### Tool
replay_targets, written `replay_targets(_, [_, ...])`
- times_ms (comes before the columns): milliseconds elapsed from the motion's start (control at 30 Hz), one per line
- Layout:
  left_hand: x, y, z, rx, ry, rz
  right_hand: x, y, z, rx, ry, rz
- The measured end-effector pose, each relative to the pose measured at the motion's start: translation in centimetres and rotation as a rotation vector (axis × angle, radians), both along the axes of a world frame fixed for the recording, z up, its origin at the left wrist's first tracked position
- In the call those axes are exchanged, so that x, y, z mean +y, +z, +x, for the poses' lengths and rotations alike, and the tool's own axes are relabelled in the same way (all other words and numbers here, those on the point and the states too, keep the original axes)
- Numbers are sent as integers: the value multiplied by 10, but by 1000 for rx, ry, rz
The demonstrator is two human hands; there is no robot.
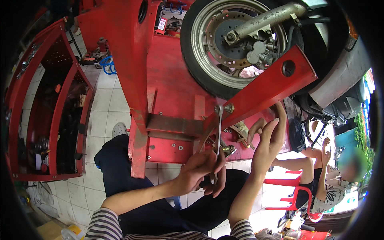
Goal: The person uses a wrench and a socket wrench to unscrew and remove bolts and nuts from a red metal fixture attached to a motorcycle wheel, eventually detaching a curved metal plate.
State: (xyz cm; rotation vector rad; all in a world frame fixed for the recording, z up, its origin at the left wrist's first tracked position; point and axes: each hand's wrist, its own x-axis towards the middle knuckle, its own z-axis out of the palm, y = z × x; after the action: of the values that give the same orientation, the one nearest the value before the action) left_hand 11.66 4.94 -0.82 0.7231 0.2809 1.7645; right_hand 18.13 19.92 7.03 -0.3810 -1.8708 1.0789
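Observation:
My left hand (202, 170) is closed around the shank of a steel wrench (219, 134), which stands nearly upright. The wrench's upper end sits at a bolt (229, 108) on the side of a slanting red steel beam (268, 82). Below that beam, my right hand (270, 134) is raised with its fingers apart and bent. One finger reaches up behind the beam's lower edge, so its tip is hidden. I see nothing held in this hand. Metal linkage parts (241, 134) lie between the two hands, over the red platform (170, 90).
A motorcycle front wheel (192, 52) with brake disc stands on the platform beyond the beam. A red upright post (128, 60) rises left of centre. Far left is a red tool cart (70, 120). At right, a person (324, 176) sits on a red plastic chair (296, 196).

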Motion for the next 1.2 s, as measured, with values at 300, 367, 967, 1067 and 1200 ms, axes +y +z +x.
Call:
replay_targets(300, [3,3,-18,1,-81,59,10,-18,-6,-63,139,58])
replay_targets(367, [2,5,-21,41,-109,101,6,-17,-9,-71,112,70])
replay_targets(967, [-8,16,-25,-459,-536,105,5,-15,-18,-51,6,167])
replay_targets(1067, [-13,35,-29,-294,-445,-121,4,-16,-18,-38,40,88])
replay_targets(1200, [-16,50,-27,-196,-328,-259,0,-15,-20,-18,77,7])
